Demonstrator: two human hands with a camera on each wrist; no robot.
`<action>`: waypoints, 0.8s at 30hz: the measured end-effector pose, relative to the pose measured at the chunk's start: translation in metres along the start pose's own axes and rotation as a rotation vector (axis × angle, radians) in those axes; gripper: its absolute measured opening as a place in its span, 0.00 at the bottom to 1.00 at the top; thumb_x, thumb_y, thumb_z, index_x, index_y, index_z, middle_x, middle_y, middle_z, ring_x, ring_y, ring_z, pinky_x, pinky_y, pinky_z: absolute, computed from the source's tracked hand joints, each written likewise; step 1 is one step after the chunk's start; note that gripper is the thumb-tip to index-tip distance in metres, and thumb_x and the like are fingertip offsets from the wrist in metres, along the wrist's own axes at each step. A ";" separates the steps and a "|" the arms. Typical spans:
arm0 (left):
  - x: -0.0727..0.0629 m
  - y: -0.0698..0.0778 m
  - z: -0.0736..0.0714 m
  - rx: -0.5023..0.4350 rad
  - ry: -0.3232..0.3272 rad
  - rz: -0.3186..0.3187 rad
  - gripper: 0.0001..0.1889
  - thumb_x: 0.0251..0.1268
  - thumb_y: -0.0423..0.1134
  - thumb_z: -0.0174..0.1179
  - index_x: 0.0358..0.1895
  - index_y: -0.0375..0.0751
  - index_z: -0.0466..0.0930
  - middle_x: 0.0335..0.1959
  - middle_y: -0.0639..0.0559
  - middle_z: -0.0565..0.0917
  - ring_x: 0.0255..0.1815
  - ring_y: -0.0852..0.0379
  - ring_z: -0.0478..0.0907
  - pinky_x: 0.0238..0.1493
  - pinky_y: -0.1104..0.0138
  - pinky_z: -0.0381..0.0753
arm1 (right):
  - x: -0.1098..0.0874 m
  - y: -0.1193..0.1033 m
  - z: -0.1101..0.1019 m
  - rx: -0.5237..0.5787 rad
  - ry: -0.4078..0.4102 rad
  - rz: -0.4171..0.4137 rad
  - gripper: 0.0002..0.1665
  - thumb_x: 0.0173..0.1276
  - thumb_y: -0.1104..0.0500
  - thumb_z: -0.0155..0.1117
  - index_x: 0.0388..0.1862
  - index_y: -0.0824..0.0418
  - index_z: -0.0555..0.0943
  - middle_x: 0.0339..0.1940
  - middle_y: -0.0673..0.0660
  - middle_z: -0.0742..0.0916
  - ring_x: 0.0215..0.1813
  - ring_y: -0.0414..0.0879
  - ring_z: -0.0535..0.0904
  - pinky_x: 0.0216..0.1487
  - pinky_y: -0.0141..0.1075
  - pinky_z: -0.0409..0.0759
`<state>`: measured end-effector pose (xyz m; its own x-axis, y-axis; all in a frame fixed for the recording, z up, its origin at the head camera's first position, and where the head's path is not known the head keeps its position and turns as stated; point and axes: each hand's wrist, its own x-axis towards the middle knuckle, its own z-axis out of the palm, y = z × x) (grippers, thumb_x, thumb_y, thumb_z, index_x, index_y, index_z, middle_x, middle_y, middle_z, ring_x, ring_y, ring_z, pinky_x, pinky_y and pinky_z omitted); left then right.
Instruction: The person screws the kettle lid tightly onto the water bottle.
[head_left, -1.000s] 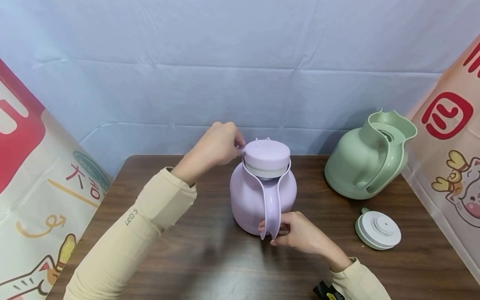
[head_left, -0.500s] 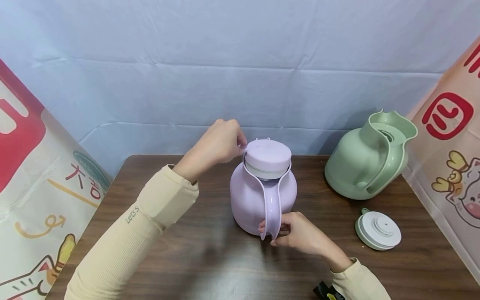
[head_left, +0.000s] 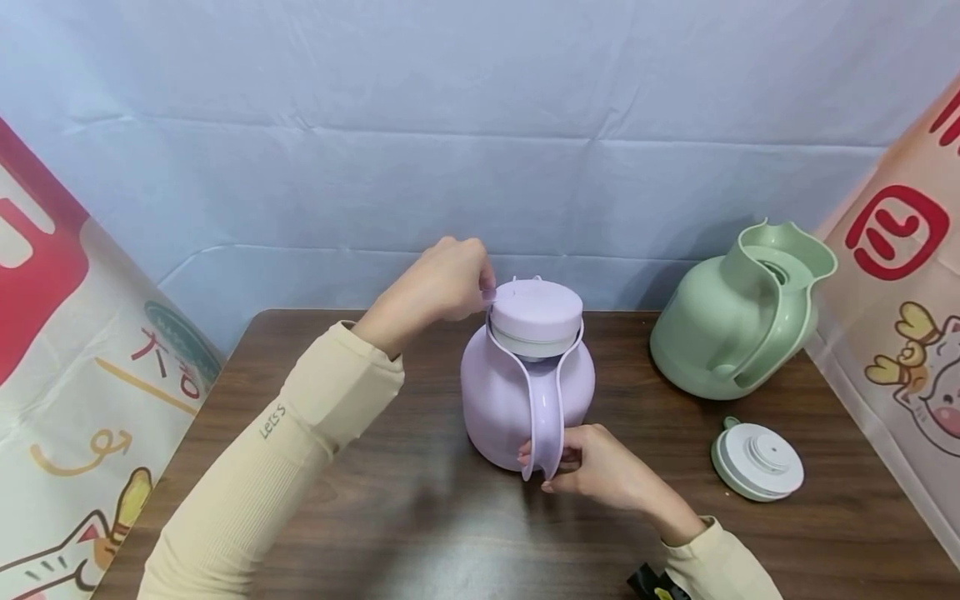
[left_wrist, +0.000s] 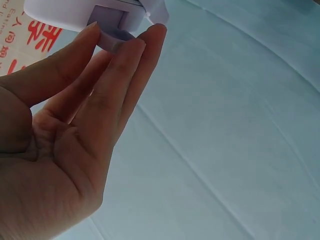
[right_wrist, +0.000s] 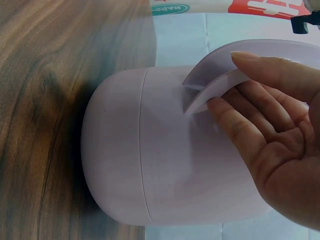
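Observation:
A lilac thermos jug [head_left: 495,400] stands upright on the wooden table, its handle toward me. Its round lilac lid [head_left: 538,310] sits raised in the neck, with a pale band showing beneath. At the lid's left side, my left hand [head_left: 447,279] pinches the small tab [left_wrist: 114,41] between thumb and fingertips, seen close in the left wrist view. My right hand [head_left: 600,467] grips the lower end of the jug's handle [right_wrist: 215,90], thumb on one edge and fingers curled behind it.
A green thermos jug [head_left: 701,325] without its lid stands at the back right. Before it lies a green-and-white lid [head_left: 759,460], underside up. A pale blue cloth [head_left: 450,150] hangs behind the table [head_left: 360,517], and printed banners flank it. Something black [head_left: 656,582] lies by the right sleeve.
My left hand and sleeve have shifted slightly right, still pinching the lid's tab. The right hand and both jugs look the same.

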<state>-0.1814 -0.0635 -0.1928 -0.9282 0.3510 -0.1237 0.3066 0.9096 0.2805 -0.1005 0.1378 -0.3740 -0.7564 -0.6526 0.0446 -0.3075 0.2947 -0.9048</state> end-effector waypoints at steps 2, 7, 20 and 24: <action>0.001 0.000 0.000 0.000 -0.011 -0.004 0.10 0.51 0.27 0.54 0.30 0.43 0.85 0.32 0.51 0.80 0.32 0.52 0.72 0.32 0.66 0.71 | 0.000 0.000 0.000 -0.001 0.000 0.000 0.19 0.49 0.73 0.67 0.42 0.65 0.82 0.41 0.56 0.85 0.43 0.38 0.80 0.42 0.33 0.78; 0.001 -0.002 0.000 -0.007 -0.007 0.007 0.11 0.48 0.26 0.55 0.28 0.43 0.86 0.30 0.53 0.81 0.32 0.53 0.71 0.31 0.67 0.70 | -0.001 0.000 0.001 0.014 0.000 0.005 0.18 0.49 0.73 0.67 0.42 0.65 0.81 0.41 0.56 0.85 0.43 0.38 0.80 0.42 0.33 0.78; 0.000 -0.004 0.002 -0.066 0.026 -0.020 0.11 0.43 0.25 0.61 0.27 0.45 0.86 0.29 0.55 0.81 0.33 0.54 0.70 0.31 0.69 0.70 | 0.000 0.000 0.000 -0.002 0.001 -0.003 0.18 0.49 0.72 0.68 0.42 0.65 0.82 0.40 0.56 0.85 0.42 0.38 0.80 0.42 0.33 0.78; 0.000 -0.005 0.004 -0.077 0.042 -0.033 0.11 0.44 0.24 0.60 0.27 0.44 0.86 0.30 0.54 0.81 0.35 0.54 0.70 0.32 0.68 0.70 | 0.000 0.000 0.000 -0.022 0.004 -0.016 0.18 0.49 0.72 0.68 0.42 0.64 0.82 0.40 0.55 0.86 0.43 0.38 0.80 0.43 0.33 0.77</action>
<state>-0.1816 -0.0669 -0.1978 -0.9460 0.3099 -0.0948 0.2599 0.9003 0.3491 -0.1005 0.1377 -0.3739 -0.7533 -0.6549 0.0605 -0.3320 0.2992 -0.8946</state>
